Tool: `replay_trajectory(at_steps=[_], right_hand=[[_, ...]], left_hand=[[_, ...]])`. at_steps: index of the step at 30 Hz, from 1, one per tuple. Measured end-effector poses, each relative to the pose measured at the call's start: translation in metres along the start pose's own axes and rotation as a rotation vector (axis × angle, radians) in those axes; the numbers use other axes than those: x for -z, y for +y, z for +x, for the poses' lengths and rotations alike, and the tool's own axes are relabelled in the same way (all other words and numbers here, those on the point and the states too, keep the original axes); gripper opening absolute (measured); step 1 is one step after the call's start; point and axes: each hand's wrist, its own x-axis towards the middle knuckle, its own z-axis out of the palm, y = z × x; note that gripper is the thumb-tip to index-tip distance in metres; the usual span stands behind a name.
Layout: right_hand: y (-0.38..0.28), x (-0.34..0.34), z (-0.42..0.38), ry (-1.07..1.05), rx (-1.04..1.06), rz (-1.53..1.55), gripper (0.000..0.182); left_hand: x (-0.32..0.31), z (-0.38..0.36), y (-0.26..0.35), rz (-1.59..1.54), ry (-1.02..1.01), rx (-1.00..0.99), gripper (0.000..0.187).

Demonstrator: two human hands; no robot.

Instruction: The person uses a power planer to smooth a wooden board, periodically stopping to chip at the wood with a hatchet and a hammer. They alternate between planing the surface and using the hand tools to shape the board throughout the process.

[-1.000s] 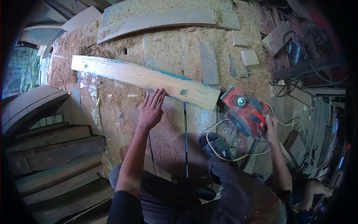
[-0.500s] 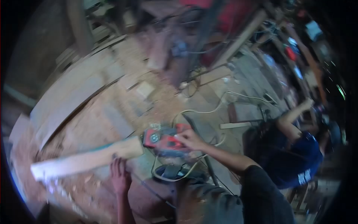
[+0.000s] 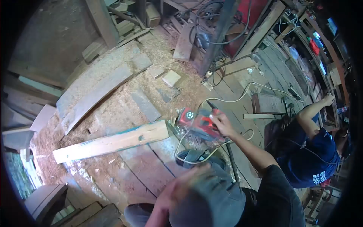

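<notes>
My right hand [image 3: 222,125] is closed around the handle of a red and black electric planer [image 3: 204,128], which sits just past the right end of a pale wooden plank [image 3: 113,143]. The plank lies apart from the planer, with bluish marks along its far edge and a dark knot near the right end. My left hand [image 3: 185,183] is smeared by motion in front of grey cloth [image 3: 215,196] close to me; its fingers cannot be made out.
A pale cord [image 3: 245,90] loops from the planer across the boards. Wood shavings, a curved board [image 3: 98,98] and offcuts [image 3: 171,78] lie beyond the plank. At right a co-worker in a dark blue shirt [image 3: 310,159] sits by cluttered shelves. A dark post [image 3: 219,38] stands ahead.
My left hand has left the plank's near edge and moved toward my body. My right hand stays on the planer. The whole view has shifted and become sharper.
</notes>
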Motion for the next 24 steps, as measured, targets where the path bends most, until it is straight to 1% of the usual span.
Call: replay_trajectory(at_steps=[1,2,3,4,5,6,7,8,9,10,11,12,13,14,15,16,17,18,20,22,23,24], right_hand=[[0.003,0.004,-0.002,0.038,0.007,-0.04,0.053],[0.004,0.009,-0.002,0.094,-0.001,-0.081,0.053],[-0.001,0.009,-0.006,0.15,0.057,-0.074,0.053],[-0.004,0.011,-0.01,0.198,0.058,-0.09,0.053],[-0.005,0.012,-0.011,0.235,0.056,-0.083,0.054],[-0.002,0.014,-0.015,0.262,0.042,-0.073,0.056],[0.004,0.015,-0.018,0.291,0.028,-0.082,0.056],[0.009,0.016,-0.017,0.28,0.024,-0.077,0.057],[0.01,0.018,-0.019,0.255,0.022,-0.073,0.057],[0.011,0.018,-0.022,0.252,0.019,-0.077,0.057],[0.01,0.016,-0.028,0.25,-0.034,-0.088,0.059],[0.006,0.017,-0.026,0.26,-0.071,-0.096,0.06],[0.006,0.016,-0.03,0.268,-0.087,-0.063,0.062],[0.006,0.013,-0.037,0.269,-0.088,-0.05,0.062],[0.003,0.015,-0.037,0.259,-0.128,-0.024,0.062],[0.001,0.017,-0.036,0.253,-0.168,0.001,0.063],[-0.002,0.013,-0.041,0.344,-0.091,0.032,0.064],[-0.004,0.011,-0.043,0.347,-0.096,0.036,0.064],[-0.008,0.011,-0.048,0.388,-0.061,-0.011,0.064],[0.014,0.01,-0.042,0.395,-0.055,0.004,0.063],[0.021,-0.001,-0.039,0.385,-0.049,0.033,0.061],[0.002,0.002,-0.044,0.33,-0.13,-0.069,0.062]], left_hand=[[-0.067,-0.036,-0.074,-0.437,-0.07,-0.761,0.067],[-0.015,-0.044,-0.04,-0.374,-0.376,0.0,0.057],[0.044,-0.049,-0.015,-0.269,-0.656,0.749,0.048],[0.043,-0.064,-0.07,-0.068,-0.718,0.819,0.037],[0.04,-0.128,-0.15,-0.331,-0.425,0.666,0.039],[0.076,-0.107,-0.116,-0.161,-0.383,0.671,0.04],[0.103,-0.085,-0.076,-0.092,-0.355,0.663,0.042],[0.113,-0.073,-0.045,-0.109,-0.305,0.572,0.044],[0.114,-0.059,-0.008,-0.155,-0.219,0.389,0.046],[0.109,-0.051,0.028,-0.21,-0.121,0.157,0.049],[0.104,-0.052,0.044,-0.265,-0.078,0.04,0.052],[0.107,-0.054,0.028,-0.316,-0.168,0.186,0.055],[0.124,-0.052,0.001,-0.101,-0.516,0.598,0.059],[0.134,-0.041,-0.006,0.137,-0.823,0.773,0.062],[0.14,-0.042,-0.008,0.153,-0.816,0.766,0.062],[0.144,-0.047,-0.018,0.178,-0.634,0.719,0.056],[0.147,-0.051,-0.022,0.195,-0.464,0.676,0.051],[0.145,-0.046,-0.006,0.199,-0.47,0.675,0.051],[0.127,-0.036,0.042,0.038,-0.25,0.295,0.054],[0.121,-0.029,0.082,-0.106,-0.001,-0.056,0.057],[0.121,-0.033,0.044,-0.463,-0.09,0.203,0.058],[0.136,-0.039,0.002,-0.275,-0.202,0.621,0.048]])
